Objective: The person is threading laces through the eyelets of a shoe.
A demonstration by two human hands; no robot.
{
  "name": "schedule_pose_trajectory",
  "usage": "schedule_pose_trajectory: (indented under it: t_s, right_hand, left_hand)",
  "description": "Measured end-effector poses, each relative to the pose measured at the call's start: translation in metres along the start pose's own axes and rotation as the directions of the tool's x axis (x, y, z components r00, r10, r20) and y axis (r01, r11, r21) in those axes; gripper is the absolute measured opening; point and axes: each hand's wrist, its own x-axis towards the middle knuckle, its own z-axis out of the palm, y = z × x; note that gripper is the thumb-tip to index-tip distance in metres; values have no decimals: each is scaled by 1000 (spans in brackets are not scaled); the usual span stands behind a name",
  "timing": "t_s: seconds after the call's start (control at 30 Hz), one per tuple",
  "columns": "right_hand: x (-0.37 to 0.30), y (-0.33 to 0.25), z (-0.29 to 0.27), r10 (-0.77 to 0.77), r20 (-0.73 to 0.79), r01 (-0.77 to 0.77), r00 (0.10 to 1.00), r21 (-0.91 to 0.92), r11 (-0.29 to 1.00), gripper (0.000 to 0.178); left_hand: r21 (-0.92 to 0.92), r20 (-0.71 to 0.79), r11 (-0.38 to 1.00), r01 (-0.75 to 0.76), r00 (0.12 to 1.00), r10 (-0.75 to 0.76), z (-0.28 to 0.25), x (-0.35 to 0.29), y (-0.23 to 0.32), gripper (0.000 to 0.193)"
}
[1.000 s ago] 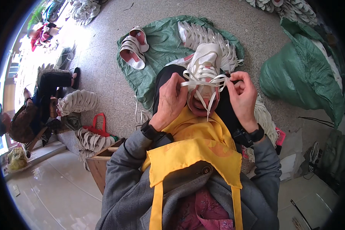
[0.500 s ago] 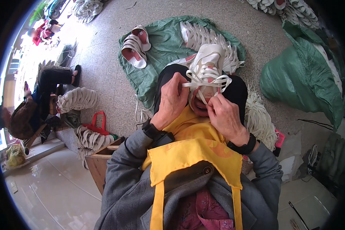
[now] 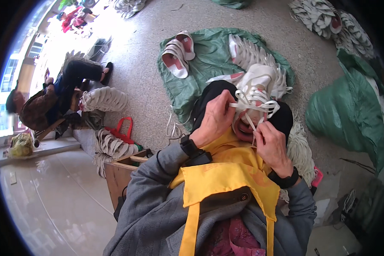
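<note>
"Two bare hands, one shoe. Position of the shoe?"

"One white lace-up shoe with pink lining (image 3: 260, 77): between the knees of the black trousers (image 3: 217, 88), toe pointing away from the wearer, collar toward the yellow cloth apron (image 3: 230, 181)."

"Left hand?"

"Left hand (image 3: 215, 118): at the left side of the shoe, thumb and fingertips pinched on a loop of the flat white lace (image 3: 260, 103)."

"Right hand?"

"Right hand (image 3: 272, 146): lower, beside the right of the collar, fingers curled, thumb and forefinger pinching a length of the same lace. Loops lie across the tongue; one end hangs over the collar."

"Remaining stock, nearby?"

"One row of nested white shoe uppers (image 3: 248, 53), on a crumpled green plastic sheet (image 3: 213, 70), beyond the shoe. Several white uppers with pink insides (image 3: 176, 59), same sheet, at its left. One bundle of loose white cords (image 3: 301, 151), right of the right knee."

"Farther out?"

"One bulging green woven sack (image 3: 339, 113), at right. One brown wooden box (image 3: 116, 179), near the left elbow. One seated co-worker (image 3: 40, 109), dark-clothed, at far left."
</note>
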Motion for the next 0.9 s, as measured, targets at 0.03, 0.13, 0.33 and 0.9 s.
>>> schedule_pose_trajectory:
  t_s: [0.03, 0.13, 0.33, 0.9]
  right_hand:
    - [2, -2, -4, -3, 3, 2, 1000, 11, 1000, 11]
    - [-2, 3, -14, 19, 39, -20, 999, 35, 999, 9]
    - [-10, 7, -21, 65, 85, -72, 994, 91, 993, 11]
    - [15, 27, -6, 198, -111, -188, 974, 95, 977, 20]
  left_hand:
    - [2, -5, 1000, -4, 1000, 4, -1, -1, -1, 9]
    - [0, 40, 999, 48, 998, -48, -3, -4, -3, 9]
    - [1, 82, 1000, 5, 997, -5, 0, -2, -10, 6]
    - [-11, 365, 978, -207, 910, 196, -18, -16, 11, 23]
